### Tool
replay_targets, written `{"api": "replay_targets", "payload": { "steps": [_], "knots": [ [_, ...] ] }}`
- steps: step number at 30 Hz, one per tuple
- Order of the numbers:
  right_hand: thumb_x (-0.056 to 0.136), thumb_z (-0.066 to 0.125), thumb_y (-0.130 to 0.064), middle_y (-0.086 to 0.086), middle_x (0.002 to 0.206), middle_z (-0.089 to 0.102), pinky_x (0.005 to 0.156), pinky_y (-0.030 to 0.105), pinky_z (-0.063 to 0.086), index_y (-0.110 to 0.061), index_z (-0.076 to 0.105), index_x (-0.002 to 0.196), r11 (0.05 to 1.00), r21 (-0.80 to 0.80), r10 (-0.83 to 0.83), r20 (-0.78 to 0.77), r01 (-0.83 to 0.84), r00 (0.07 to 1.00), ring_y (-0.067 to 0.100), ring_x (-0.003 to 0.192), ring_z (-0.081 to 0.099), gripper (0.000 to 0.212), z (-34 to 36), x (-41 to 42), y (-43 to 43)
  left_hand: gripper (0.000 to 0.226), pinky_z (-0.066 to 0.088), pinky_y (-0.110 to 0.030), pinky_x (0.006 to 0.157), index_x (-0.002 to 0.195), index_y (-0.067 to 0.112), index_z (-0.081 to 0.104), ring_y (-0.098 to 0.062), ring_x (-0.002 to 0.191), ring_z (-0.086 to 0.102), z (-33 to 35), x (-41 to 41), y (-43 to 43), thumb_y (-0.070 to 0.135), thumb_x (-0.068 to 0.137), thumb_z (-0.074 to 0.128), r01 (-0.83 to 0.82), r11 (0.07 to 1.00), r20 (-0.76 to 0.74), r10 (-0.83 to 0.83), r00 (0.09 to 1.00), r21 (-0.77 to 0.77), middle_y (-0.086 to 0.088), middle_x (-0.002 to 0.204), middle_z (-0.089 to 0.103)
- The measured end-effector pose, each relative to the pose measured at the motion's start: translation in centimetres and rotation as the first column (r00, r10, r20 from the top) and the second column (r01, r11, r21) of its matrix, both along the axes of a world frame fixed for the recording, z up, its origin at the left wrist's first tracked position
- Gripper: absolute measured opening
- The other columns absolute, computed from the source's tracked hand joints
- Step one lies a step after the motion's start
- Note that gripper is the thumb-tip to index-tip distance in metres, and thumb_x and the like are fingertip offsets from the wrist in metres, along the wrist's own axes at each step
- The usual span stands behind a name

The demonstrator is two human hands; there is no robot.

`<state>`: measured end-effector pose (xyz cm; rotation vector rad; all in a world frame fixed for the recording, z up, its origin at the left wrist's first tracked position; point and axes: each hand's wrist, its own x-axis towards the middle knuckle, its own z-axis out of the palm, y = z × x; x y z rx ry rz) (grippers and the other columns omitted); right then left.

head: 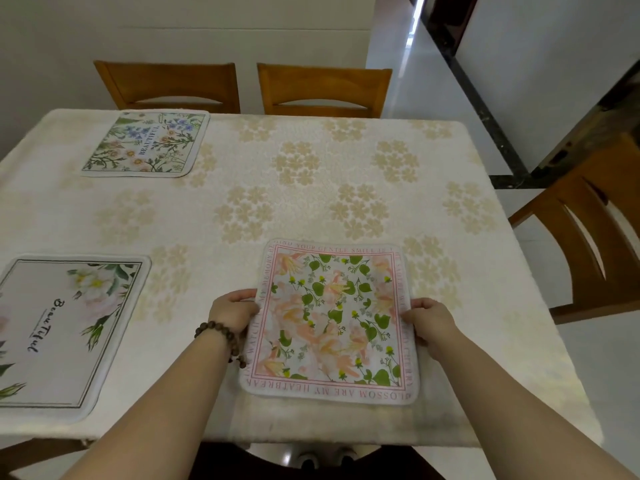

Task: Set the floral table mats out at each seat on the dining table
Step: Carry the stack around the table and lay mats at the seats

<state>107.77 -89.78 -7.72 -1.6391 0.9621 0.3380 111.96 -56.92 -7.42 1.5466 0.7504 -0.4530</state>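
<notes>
A pink-bordered floral mat [332,320] with peach flowers and green leaves lies near the front edge of the dining table [311,195]. My left hand [233,310], with a bead bracelet on the wrist, grips the mat's left edge. My right hand [429,322] grips its right edge. A second mat [147,145] with blue and white flowers lies at the far left seat. A third mat [59,330] with white roses and the word "Beautiful" lies at the near left.
Two wooden chairs [173,86] [323,90] stand behind the table's far edge. Another chair [592,237] stands at the right side. A cream tablecloth with beige flower patches covers the table. White tiled floor lies to the right.
</notes>
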Motion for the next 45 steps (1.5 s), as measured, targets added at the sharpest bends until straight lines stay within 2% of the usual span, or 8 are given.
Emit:
{"api": "replay_targets", "payload": {
  "steps": [3,9,13,23,27,35,42,45],
  "knots": [
    [0.086,0.056,0.003,0.016,0.083,0.071,0.043,0.025,0.049,-0.009,0.059,0.080,0.999,0.020,-0.040,0.063,0.039,0.997,0.026,0.064,0.069,0.014,0.8,-0.7,-0.2,0.029,0.054,-0.028,0.046,0.089,0.009,0.072,-0.021,0.057,0.070,0.9,0.3,0.0,-0.012,0.079,0.055,0.012,0.999,0.028,-0.011,1.000,-0.045,-0.009,0.074,0.075],
    [0.088,0.057,0.002,0.015,0.080,0.071,0.054,0.032,0.051,-0.010,0.058,0.081,0.975,0.080,-0.219,0.154,0.209,0.963,0.025,0.063,0.067,0.014,3.8,-3.7,-3.4,0.028,0.058,-0.039,0.066,0.095,0.010,0.074,-0.028,0.074,0.071,2.7,1.4,-2.6,-0.007,0.078,0.059,0.146,0.987,0.083,-0.140,0.987,-0.061,-0.014,0.085,0.075],
    [0.088,0.060,0.000,0.014,0.079,0.071,0.057,0.035,0.054,-0.011,0.061,0.081,0.934,0.088,-0.357,0.175,0.346,0.918,0.024,0.064,0.068,0.014,5.6,-7.9,-7.2,0.027,0.054,-0.030,0.051,0.095,0.012,0.074,-0.024,0.062,0.070,3.7,1.3,-7.6,-0.005,0.079,0.061,0.277,0.952,0.086,-0.268,0.960,-0.131,-0.014,0.082,0.075],
    [0.088,0.057,0.002,0.011,0.078,0.069,0.044,0.025,0.049,-0.009,0.062,0.087,0.717,0.149,-0.695,0.215,0.681,0.686,0.018,0.057,0.067,0.011,7.8,-23.1,-18.1,0.028,0.051,-0.026,0.044,0.101,0.013,0.068,-0.016,0.049,0.065,5.7,-3.3,-25.6,-0.005,0.082,0.060,0.599,0.781,0.100,-0.591,0.801,-0.177,-0.013,0.079,0.075],
    [0.087,0.058,0.003,0.009,0.067,0.070,0.041,0.024,0.049,-0.007,0.063,0.086,0.612,0.153,-0.786,0.229,0.776,0.574,0.015,0.048,0.067,0.012,7.5,-29.7,-22.9,0.031,0.056,-0.032,0.055,0.098,0.012,0.070,-0.019,0.063,0.069,5.6,-7.0,-33.8,-0.009,0.080,0.055,0.683,0.717,0.124,-0.672,0.730,-0.139,-0.011,0.080,0.075],
    [0.087,0.058,0.002,0.005,0.058,0.071,0.039,0.024,0.050,-0.005,0.064,0.089,0.486,0.188,-0.869,0.214,0.854,0.447,0.016,0.048,0.068,0.009,6.2,-42.4,-35.2,0.034,0.049,-0.029,0.052,0.102,0.010,0.071,-0.024,0.072,0.065,4.3,-17.1,-50.6,-0.009,0.078,0.055,0.761,0.633,0.097,-0.756,0.647,-0.144,-0.017,0.093,0.072],
    [0.087,0.058,0.002,0.011,0.070,0.071,0.042,0.026,0.050,-0.004,0.063,0.092,0.394,0.195,-0.915,0.180,0.898,0.362,0.015,0.049,0.068,0.009,5.2,-48.6,-44.4,0.032,0.048,-0.023,0.041,0.104,0.007,0.070,-0.020,0.048,0.065,4.2,-22.5,-62.0,-0.009,0.081,0.055,0.801,0.581,0.064,-0.802,0.593,-0.145,-0.020,0.087,0.071],
    [0.087,0.057,0.003,0.011,0.070,0.070,0.040,0.024,0.049,-0.004,0.063,0.091,0.370,0.200,-0.925,0.165,0.907,0.341,0.015,0.047,0.067,0.009,4.9,-49.0,-47.8,0.034,0.057,-0.042,0.066,0.114,0.007,0.066,-0.031,0.072,0.064,3.9,-22.6,-65.8,-0.005,0.085,0.053,0.842,0.521,0.059,-0.844,0.533,-0.143,-0.026,0.100,0.067]
  ]
}}
